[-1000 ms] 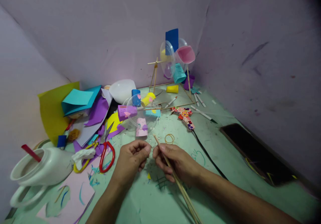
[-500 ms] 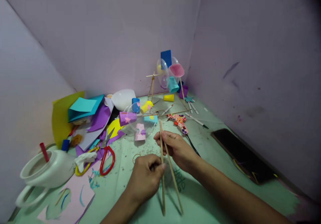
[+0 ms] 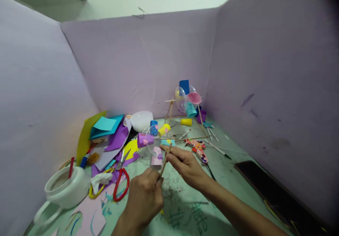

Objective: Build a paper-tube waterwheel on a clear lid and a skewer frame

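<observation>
Left hand point(image 3: 144, 197) clenched on the lower end of a thin stick point(image 3: 164, 160), my right hand point(image 3: 185, 165) pinching its upper end. I judge this two-point grip keeps the stick steady, tilted just above the green surface point(image 3: 227, 167). Scissors point(image 3: 120, 185) lie close by on my left.

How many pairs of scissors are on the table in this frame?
2. The red-handled scissors lie left of the left hand. The yellow-handled scissors lie just left of those, partly under crumpled white tissue. More could be hidden beneath the paper pile.
</observation>
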A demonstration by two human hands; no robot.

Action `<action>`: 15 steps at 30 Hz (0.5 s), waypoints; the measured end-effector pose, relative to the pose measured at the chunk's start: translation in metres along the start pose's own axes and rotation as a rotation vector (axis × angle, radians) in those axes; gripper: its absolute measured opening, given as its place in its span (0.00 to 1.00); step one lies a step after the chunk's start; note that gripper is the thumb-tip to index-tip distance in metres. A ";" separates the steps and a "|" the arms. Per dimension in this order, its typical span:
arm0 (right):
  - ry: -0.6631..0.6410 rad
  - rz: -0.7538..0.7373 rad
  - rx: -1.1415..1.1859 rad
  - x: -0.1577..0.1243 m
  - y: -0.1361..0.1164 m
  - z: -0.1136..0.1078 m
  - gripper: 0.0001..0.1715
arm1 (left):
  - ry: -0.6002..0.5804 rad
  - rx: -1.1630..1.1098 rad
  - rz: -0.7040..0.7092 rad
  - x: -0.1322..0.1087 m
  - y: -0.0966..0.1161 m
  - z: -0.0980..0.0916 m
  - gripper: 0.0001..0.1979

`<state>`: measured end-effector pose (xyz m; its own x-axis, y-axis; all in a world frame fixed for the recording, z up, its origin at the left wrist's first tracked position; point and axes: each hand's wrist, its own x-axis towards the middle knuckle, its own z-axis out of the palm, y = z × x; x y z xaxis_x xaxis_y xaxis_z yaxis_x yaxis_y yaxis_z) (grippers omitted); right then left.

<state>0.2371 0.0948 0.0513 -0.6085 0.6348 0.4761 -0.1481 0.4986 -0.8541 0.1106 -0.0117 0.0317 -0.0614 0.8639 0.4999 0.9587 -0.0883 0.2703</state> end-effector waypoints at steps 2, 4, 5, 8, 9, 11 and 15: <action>0.023 0.019 0.017 -0.002 0.003 0.002 0.17 | 0.021 0.005 0.008 -0.002 0.001 0.001 0.10; 0.034 0.044 0.035 -0.005 0.004 0.002 0.19 | 0.030 0.007 0.014 -0.003 0.003 0.002 0.10; 0.038 0.049 0.040 -0.006 0.005 0.001 0.20 | 0.029 0.011 0.019 -0.004 0.003 0.002 0.10; 0.056 0.031 0.036 -0.009 0.005 -0.003 0.22 | 0.025 0.032 0.017 -0.005 0.006 0.005 0.10; 0.066 0.024 0.032 -0.009 0.006 -0.004 0.24 | 0.021 0.035 0.016 -0.005 0.006 0.006 0.10; 0.086 0.017 0.022 -0.010 0.007 -0.007 0.26 | 0.016 0.041 0.011 -0.005 0.007 0.008 0.10; 0.063 -0.001 0.052 -0.013 0.006 -0.012 0.25 | 0.010 0.019 0.023 -0.005 0.009 0.007 0.09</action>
<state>0.2532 0.0966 0.0426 -0.5581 0.6713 0.4878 -0.1897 0.4690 -0.8626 0.1219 -0.0131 0.0260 -0.0424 0.8566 0.5142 0.9651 -0.0981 0.2430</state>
